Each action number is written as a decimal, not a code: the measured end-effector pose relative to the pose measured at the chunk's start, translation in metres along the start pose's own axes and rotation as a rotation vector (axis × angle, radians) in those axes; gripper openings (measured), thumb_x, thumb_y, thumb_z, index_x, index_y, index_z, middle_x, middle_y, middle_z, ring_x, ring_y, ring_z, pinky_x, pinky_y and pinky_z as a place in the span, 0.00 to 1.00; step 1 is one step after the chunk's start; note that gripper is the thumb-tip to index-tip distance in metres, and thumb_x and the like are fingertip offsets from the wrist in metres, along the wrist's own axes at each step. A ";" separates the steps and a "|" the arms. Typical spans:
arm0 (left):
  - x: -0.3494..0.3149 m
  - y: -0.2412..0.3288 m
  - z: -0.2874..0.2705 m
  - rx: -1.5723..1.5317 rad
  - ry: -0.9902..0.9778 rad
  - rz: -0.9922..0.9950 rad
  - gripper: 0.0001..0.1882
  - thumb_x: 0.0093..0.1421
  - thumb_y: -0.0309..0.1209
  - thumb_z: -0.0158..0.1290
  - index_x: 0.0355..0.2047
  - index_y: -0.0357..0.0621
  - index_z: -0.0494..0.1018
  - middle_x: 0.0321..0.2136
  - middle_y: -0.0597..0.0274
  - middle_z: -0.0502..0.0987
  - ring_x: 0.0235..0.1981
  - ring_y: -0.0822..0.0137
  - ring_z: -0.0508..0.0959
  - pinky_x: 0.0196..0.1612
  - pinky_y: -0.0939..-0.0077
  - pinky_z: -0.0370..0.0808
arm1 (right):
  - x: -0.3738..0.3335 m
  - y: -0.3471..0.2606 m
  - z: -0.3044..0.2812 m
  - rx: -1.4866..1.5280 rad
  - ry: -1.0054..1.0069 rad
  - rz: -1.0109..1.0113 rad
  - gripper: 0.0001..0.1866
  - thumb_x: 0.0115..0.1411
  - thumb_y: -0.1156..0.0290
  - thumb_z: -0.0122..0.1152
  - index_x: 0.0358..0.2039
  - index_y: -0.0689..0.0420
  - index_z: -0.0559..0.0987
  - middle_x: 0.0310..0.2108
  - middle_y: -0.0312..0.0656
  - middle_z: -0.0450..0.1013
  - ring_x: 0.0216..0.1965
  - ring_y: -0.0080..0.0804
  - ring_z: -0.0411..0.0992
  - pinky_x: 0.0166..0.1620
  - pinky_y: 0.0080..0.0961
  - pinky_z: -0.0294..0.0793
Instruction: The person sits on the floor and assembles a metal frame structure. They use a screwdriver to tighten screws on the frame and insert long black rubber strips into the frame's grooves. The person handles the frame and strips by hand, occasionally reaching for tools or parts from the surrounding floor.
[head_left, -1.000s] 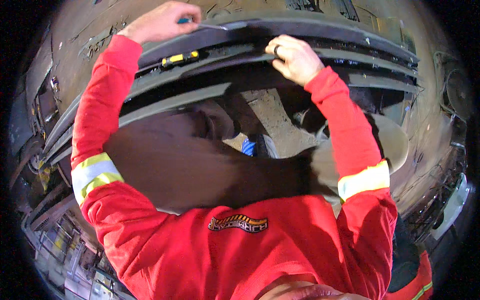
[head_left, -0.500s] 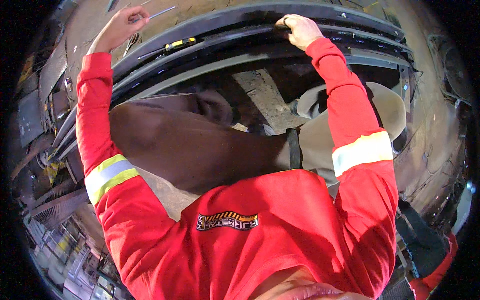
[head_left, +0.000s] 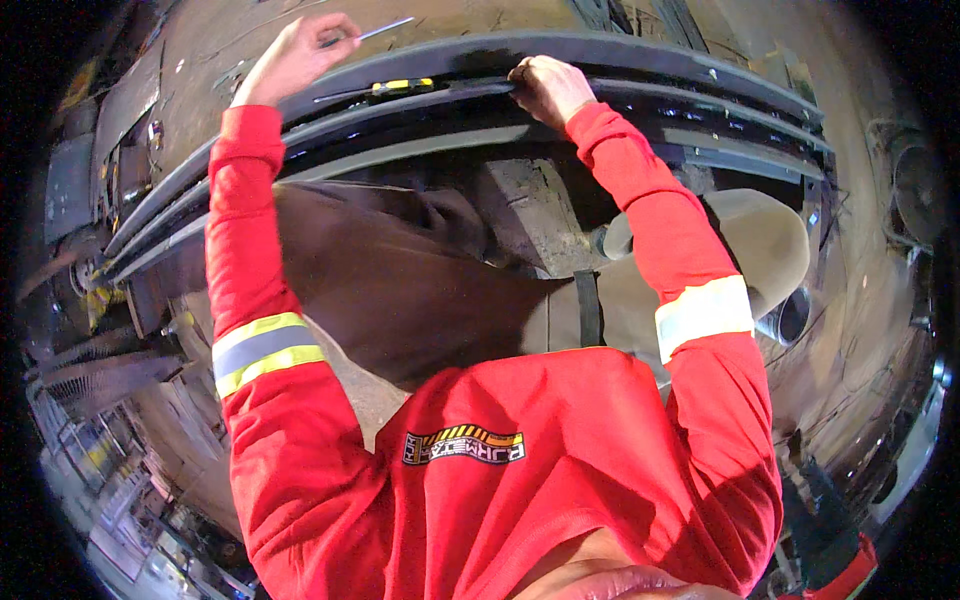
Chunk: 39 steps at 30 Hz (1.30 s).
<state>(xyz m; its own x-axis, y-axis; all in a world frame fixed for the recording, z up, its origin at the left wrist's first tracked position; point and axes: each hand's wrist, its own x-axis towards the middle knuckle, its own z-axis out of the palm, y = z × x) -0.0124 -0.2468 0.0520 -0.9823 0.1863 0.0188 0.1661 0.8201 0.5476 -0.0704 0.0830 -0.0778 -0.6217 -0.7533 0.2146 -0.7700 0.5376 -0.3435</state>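
My left hand (head_left: 300, 58) is raised beyond the far side of the long dark metal bars (head_left: 690, 66), its fingers pinching a thin, light-coloured rod (head_left: 388, 27) that points up to the right. My right hand (head_left: 552, 90) reaches over the bars with its fingers curled down at a groove between them. Whatever those fingers grip is hidden; a small dark shape shows by the fingertips. Between the two hands, a screwdriver with a yellow and black handle (head_left: 402, 87) lies along the bars, its shaft to the left.
The curved-looking bars cross in front of my knees. A brown apron (head_left: 400, 290) covers my lap. Dark metal pieces (head_left: 640, 18) lie on the floor beyond the bars. Scrap and a wire grille (head_left: 90, 375) are at left; a round dark object (head_left: 912, 190) is at right.
My right hand has slid left along the bars, closer to the screwdriver. My left hand still holds the thin rod. The whole view has shifted a little.
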 end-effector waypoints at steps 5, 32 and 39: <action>0.012 -0.008 0.040 -0.099 0.003 -0.025 0.10 0.58 0.34 0.54 0.37 0.42 0.74 0.28 0.57 0.77 0.31 0.68 0.76 0.40 0.71 0.72 | 0.018 -0.021 0.017 -0.053 0.100 -0.116 0.08 0.48 0.66 0.62 0.26 0.56 0.78 0.33 0.42 0.74 0.40 0.40 0.73 0.42 0.35 0.74; 0.028 -0.038 0.026 -0.072 -0.053 -0.012 0.11 0.59 0.36 0.53 0.36 0.41 0.73 0.25 0.57 0.75 0.28 0.70 0.73 0.38 0.71 0.70 | 0.057 -0.070 0.033 -0.124 -0.136 -0.155 0.08 0.50 0.65 0.59 0.30 0.54 0.79 0.39 0.38 0.74 0.41 0.38 0.73 0.40 0.35 0.76; 0.029 -0.045 0.027 -0.068 -0.023 0.020 0.11 0.58 0.35 0.54 0.35 0.40 0.73 0.25 0.60 0.75 0.28 0.71 0.72 0.38 0.72 0.70 | 0.053 -0.052 0.037 -0.034 -0.207 -0.055 0.10 0.50 0.66 0.62 0.33 0.56 0.79 0.34 0.41 0.74 0.38 0.42 0.73 0.40 0.35 0.74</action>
<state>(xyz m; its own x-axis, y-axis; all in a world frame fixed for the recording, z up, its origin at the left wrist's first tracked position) -0.0460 -0.2637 0.0053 -0.9765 0.2151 0.0112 0.1782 0.7775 0.6031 -0.0579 0.0015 -0.0827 -0.5389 -0.8415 0.0390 -0.8084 0.5036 -0.3049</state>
